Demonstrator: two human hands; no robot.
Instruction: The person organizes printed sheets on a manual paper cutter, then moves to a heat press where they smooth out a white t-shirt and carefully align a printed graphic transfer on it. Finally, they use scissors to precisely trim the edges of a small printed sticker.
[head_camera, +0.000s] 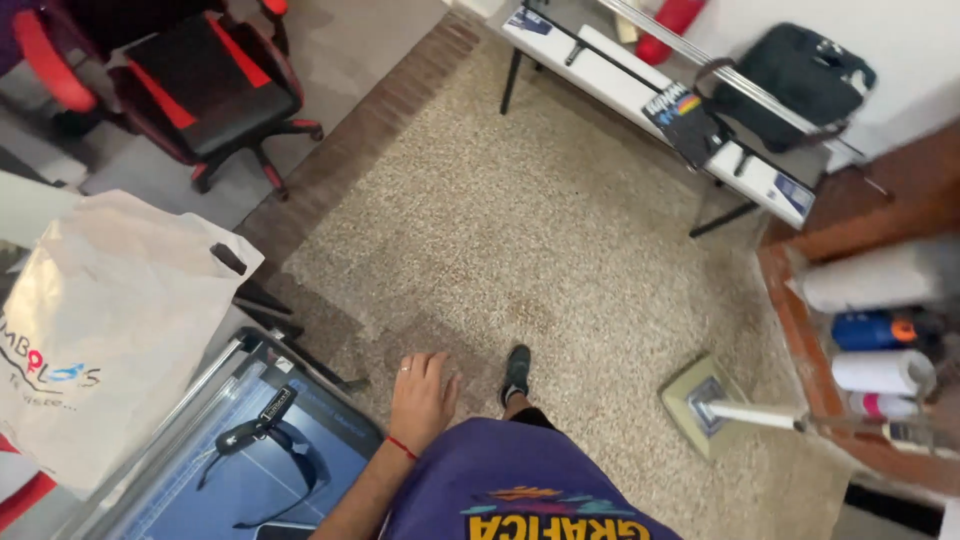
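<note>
My left hand (420, 398) hangs at my side, seen from above, fingers loosely extended and slightly spread, holding nothing; a thin ring sits on one finger and a red cord bracelet (401, 447) circles the wrist. My right hand is out of view, so I cannot tell its state.

Nearest to the hand, just to its left, lies a blue gridded cutting mat with metal rails (230, 470), on which rests a black handled cutter (258, 427). A white plastic carrier bag with a cut-out grip (110, 330) rests over the mat's far corner.

Below the hand is my purple printed shirt (510, 490), and just beside the fingers, on the speckled beige carpet (540, 230), stands my dark shoe (516, 372).

To the right, a flat square mop head on a white pole (705, 405) lies on the carpet, near a wooden shelf (810, 350) holding rolls of white material (880, 372) and a blue spray can (880, 328).

Farther off, a white narrow table on black legs (640, 95) carries a black bag (800, 75). At upper left, well apart, stands a red-and-black swivel chair (190, 80).
</note>
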